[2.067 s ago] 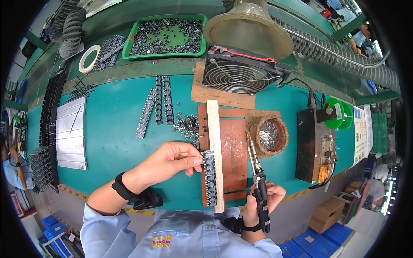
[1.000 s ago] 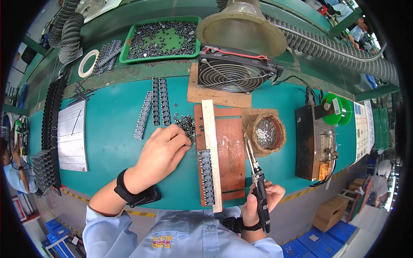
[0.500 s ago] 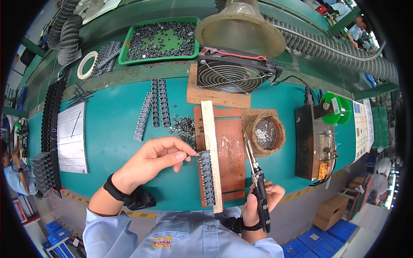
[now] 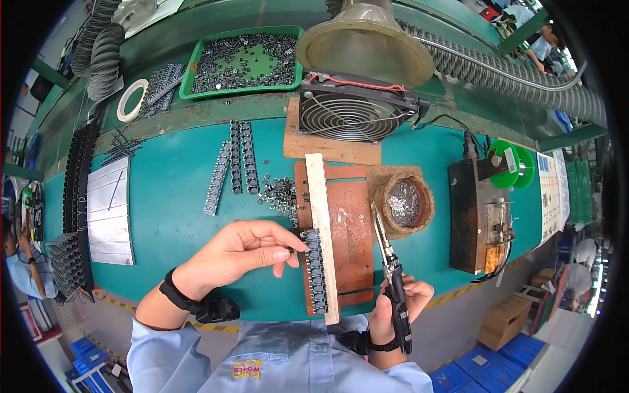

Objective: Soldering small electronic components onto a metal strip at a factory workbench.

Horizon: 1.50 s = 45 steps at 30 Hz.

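My left hand is closed in a pinch on a small dark electronic component, mostly covered by the fingertips. Its index fingertip touches or nearly touches the upper part of a dark strip of components. That strip lies along the left side of a pale bar, on a reddish-brown board. My right hand grips the black handle of a soldering iron. Its tip points up and away, beside the rim of a round brown pot containing silvery bits.
Loose small components lie left of the board, near several finished-looking strips. Behind stand a fan, a green tray of parts and a flared duct. At right is a metal box with a green solder spool.
My left hand has shifted slightly toward me, its index fingertip moving down along the strip from its top end. My right hand and the soldering iron stay in place.
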{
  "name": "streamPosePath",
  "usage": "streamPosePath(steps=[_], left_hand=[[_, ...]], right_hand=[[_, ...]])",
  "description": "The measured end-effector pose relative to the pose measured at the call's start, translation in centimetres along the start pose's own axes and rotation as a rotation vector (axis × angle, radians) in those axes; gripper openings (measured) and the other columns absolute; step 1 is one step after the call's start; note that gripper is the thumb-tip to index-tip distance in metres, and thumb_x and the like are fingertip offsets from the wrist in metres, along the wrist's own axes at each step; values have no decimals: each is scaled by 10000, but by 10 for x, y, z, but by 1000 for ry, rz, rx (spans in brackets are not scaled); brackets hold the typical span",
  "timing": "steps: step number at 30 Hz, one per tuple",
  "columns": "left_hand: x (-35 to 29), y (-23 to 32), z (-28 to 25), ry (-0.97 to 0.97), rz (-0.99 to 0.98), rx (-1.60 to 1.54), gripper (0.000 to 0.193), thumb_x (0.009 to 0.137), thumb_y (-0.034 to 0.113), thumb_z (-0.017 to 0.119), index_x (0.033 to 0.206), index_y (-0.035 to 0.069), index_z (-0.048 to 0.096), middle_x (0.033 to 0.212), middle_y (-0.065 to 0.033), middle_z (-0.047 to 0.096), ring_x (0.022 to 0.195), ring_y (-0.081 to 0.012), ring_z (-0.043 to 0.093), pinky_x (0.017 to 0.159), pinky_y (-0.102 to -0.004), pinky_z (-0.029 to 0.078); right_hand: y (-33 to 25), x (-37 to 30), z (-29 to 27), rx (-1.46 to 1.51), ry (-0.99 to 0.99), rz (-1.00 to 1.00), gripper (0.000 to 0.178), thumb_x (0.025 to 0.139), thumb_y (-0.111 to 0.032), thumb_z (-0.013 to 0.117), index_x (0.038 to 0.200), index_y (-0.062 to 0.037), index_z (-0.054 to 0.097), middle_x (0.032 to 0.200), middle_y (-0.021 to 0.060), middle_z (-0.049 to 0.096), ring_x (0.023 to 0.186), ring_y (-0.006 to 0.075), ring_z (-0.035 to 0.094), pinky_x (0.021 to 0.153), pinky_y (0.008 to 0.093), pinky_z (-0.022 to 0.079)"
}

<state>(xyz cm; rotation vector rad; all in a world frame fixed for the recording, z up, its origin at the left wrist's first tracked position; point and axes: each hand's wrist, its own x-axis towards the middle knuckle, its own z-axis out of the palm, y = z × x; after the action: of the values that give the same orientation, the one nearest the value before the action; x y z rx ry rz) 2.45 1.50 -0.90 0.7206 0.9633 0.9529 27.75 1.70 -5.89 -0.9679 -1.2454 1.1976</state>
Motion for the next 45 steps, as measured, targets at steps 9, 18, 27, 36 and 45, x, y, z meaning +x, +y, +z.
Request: streamPosePath(steps=[9, 18, 27, 36, 45], left_hand=[[0, -3, -2, -43, -4, 34, 159, 835, 75, 485, 954, -15, 538, 808, -61, 572, 681, -98, 526, 634, -215, 429], [2, -6, -1, -22, 13, 72, 133, 840, 81, 478, 915, -13, 536, 782, -56, 561, 682, -103, 528, 629, -218, 431], [3, -7, 2, 41, 40, 77, 100, 825, 66, 492, 867, -5, 548, 725, -52, 554, 634, -107, 529, 592, -212, 425], [3, -4, 5, 42, 2, 73, 132, 817, 51, 498, 911, -20, 558, 777, -78, 583, 679, -132, 558, 631, -222, 442], [4, -10, -2, 3, -33, 29, 144, 790, 6, 514, 924, -23, 557, 810, -91, 586, 739, -143, 568, 652, -243, 458]], right_hand=[[0, 0, -1, -10, -9, -4, 438, 698, -101, 643, 937, -101, 276, 769, 64, 445, 752, 178, 450, 782, 345, 336], [-2, 1, -1, -14, -31, 1, 431, 701, -80, 635, 936, -95, 274, 792, 83, 455, 772, 190, 458, 779, 347, 338], [1, 0, 6, -78, 93, 12, 504, 654, -271, 692, 913, -102, 294, 769, 49, 387, 679, 135, 423, 607, 220, 368], [1, 1, 5, -88, 77, 5, 500, 662, -283, 689, 917, -101, 299, 771, 48, 393, 682, 135, 427, 604, 223, 363], [-1, 1, 7, -76, 88, 20, 501, 664, -292, 688, 924, -101, 303, 771, 46, 403, 694, 134, 434, 599, 221, 360]])
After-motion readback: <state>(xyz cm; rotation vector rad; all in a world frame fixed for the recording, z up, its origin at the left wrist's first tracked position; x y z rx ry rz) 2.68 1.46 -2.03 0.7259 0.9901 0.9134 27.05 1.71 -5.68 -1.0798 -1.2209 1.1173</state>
